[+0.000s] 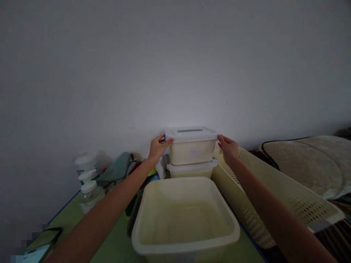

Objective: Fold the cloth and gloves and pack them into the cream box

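A cream lidded box [192, 147] sits on top of a second, similar lidded box [191, 170] against the white wall. My left hand [158, 147] grips the upper box's left end, fingers curled round the lid edge. My right hand [228, 148] holds its right end the same way. In front of the stack stands a large cream square tub [186, 241] with nothing visible inside it.
A perforated cream basket [276, 193] lies tilted to the right of the tub. Left on the green table [115, 244] are white-capped bottles [87, 182], a grey-green cloth [117, 168] and a phone [41, 245]. A beige cushion [307, 160] lies far right.
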`<action>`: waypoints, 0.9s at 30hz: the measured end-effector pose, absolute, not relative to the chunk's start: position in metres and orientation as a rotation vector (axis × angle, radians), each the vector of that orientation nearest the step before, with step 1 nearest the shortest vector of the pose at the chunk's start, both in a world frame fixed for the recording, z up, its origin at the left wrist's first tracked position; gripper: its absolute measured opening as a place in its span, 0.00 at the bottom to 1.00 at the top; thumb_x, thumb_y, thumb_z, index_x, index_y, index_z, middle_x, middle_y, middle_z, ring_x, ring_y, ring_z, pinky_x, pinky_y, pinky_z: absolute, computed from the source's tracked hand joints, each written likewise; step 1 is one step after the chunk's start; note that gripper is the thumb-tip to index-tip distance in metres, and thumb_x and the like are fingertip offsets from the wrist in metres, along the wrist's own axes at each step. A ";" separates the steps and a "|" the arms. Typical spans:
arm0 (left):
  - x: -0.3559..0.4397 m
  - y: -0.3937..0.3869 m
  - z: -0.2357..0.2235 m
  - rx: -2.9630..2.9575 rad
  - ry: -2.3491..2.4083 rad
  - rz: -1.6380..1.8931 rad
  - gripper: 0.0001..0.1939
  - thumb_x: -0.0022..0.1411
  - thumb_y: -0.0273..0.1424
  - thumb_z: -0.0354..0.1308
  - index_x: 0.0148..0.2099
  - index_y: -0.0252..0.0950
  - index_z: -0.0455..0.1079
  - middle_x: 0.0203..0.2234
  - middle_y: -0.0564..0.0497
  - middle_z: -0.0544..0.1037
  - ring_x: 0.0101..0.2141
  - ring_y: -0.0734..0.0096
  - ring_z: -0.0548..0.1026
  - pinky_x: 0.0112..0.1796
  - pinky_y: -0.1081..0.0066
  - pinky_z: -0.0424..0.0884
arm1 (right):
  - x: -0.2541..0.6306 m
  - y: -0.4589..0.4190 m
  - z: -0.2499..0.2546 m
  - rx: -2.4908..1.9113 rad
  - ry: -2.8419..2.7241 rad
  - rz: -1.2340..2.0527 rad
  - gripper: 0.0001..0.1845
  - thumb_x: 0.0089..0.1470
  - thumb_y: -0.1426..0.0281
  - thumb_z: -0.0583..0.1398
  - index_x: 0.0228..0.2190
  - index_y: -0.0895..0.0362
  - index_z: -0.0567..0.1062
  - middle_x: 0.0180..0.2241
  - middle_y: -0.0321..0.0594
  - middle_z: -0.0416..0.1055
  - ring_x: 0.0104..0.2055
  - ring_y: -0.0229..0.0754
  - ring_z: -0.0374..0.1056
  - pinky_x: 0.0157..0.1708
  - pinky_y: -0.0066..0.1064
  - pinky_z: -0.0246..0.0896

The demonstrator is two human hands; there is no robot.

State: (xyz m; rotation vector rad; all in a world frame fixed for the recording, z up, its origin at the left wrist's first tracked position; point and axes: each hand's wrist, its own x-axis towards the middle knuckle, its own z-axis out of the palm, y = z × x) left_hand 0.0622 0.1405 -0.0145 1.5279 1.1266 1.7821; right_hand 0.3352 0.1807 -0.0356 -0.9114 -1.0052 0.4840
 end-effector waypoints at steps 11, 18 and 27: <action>0.062 0.137 -0.019 1.497 1.099 1.791 0.26 0.48 0.32 0.65 0.50 0.28 0.70 0.45 0.41 0.76 0.42 0.62 0.76 0.44 0.67 0.70 | 0.335 0.179 -0.035 -0.906 -1.014 0.467 0.25 0.35 0.52 0.65 0.32 0.57 0.80 0.33 0.42 0.77 0.36 0.44 0.70 0.35 0.35 0.65; 0.063 0.138 -0.018 1.475 1.088 1.784 0.26 0.49 0.32 0.64 0.51 0.28 0.69 0.44 0.42 0.77 0.43 0.63 0.75 0.44 0.67 0.70 | 0.334 0.177 -0.034 -0.935 -0.987 0.472 0.26 0.34 0.53 0.66 0.32 0.59 0.80 0.34 0.43 0.77 0.35 0.45 0.70 0.34 0.36 0.65; 0.063 0.141 -0.020 1.443 1.096 1.793 0.28 0.49 0.33 0.65 0.52 0.30 0.68 0.46 0.41 0.76 0.44 0.63 0.75 0.45 0.66 0.70 | 0.335 0.181 -0.035 -0.938 -0.985 0.468 0.26 0.35 0.53 0.66 0.32 0.59 0.79 0.31 0.42 0.77 0.33 0.43 0.69 0.32 0.34 0.64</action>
